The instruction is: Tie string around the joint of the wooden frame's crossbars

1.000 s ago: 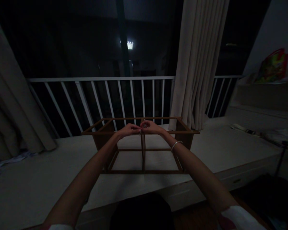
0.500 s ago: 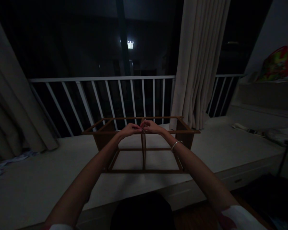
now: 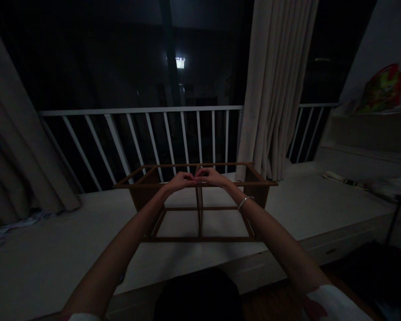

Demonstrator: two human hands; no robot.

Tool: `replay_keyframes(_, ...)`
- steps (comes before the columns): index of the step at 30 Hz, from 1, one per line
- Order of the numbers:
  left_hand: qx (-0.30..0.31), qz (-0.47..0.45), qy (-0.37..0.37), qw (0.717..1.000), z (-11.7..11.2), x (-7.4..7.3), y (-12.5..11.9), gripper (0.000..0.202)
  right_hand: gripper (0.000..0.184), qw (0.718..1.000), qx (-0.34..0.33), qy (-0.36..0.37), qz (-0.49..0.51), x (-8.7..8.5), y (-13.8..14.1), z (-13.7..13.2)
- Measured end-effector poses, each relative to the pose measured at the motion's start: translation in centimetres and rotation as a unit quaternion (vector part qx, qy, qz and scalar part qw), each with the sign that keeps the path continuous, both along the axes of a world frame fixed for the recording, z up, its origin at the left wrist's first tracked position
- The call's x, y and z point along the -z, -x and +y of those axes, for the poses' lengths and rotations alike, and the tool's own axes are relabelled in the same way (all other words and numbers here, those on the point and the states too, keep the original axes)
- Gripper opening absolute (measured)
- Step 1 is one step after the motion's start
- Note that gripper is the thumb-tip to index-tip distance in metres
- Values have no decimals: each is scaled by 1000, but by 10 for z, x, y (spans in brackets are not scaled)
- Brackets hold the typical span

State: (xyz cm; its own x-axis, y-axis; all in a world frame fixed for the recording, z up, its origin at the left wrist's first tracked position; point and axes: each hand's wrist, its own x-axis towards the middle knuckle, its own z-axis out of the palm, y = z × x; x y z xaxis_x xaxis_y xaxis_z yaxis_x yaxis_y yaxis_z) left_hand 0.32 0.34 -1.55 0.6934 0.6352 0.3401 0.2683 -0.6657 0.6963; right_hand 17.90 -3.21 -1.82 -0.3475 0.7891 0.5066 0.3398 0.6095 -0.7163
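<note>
A brown wooden frame with a middle divider lies on the pale window ledge. Above the near top rail, at the divider, my left hand and my right hand meet at the fingertips. Both hands are closed in a pinch. Whatever sits between the fingers is too small and dark to make out. A silver bangle circles my right wrist.
White railings stand behind the frame, before a dark window. Curtains hang at the left and right. A red and green bag rests on a shelf at far right. Beneath the ledge is a drawer.
My hands stay at the same spot over the rail, with the fingers shifted slightly. A thin thing visible at the fingertips earlier is now hard to see. The view has moved very slightly.
</note>
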Motion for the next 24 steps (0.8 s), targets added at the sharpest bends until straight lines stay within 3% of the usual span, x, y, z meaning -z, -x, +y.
replay_keyframes(5,-2,3,6,1000,1,-1,1,35,27,998,16,-55,-22,3,-2,5)
replay_keyframes(15,-19,17,46,999,3,-1,5,39,30,1000,1,-27,-10,3,-4,3)
replay_keyframes(24,-14,12,57,998,3,0,3,37,29,993,72,-89,-16,0,-1,0)
